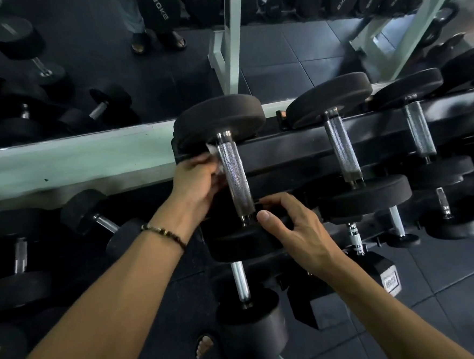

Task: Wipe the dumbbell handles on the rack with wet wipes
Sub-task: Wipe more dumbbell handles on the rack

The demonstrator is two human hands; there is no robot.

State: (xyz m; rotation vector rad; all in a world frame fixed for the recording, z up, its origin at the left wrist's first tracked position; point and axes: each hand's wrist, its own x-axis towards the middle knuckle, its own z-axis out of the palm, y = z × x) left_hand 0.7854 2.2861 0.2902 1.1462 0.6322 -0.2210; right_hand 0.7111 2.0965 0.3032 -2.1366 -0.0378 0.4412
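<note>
- Gym corner: dark rubber floor tiles (291, 55), a big mirror (82, 64) behind the rack w/ a pale green ledge (74, 159) along its base; more dumbbells reflected in it.
- Black tiered rack (298, 149) runs left to right; dumbbells sit across its rails, handles pointing toward the person.
- Dumbbell in hand's reach (220, 118): far head rests on the top rail, knurled chrome handle (234, 176) slopes down to the near head (243, 243).
- Left hand (196, 182) is just beside the handle's left side, fingers curled round a small white wet wipe (214, 158), which touches the upper part of the handle near the far collar.
- Right hand (292, 226) is on the near head, thumb up, fingers curled over its top edge – looks like a steadying hold. Hands apart, one each end of the handle.
- Handling, as a judgement: the dumbbell is heavy & rigid, so no need to lift; leave it seated on the rails and brace the head so it won't roll.
- Knurling is rough – it will likely snag or shred a thin, soft wipe; prob. best to wrap the wipe round the bar and slide lengthwise w/ a light twist.
- Wet chrome gets slippery, so grip thru the wipe, not bare fingers.
- The wipe is limp & light; a bunched pinch keeps it from slipping off.
- Next handles to the right (343, 149) (419, 130) look untouched; can't tell if damp.
</note>
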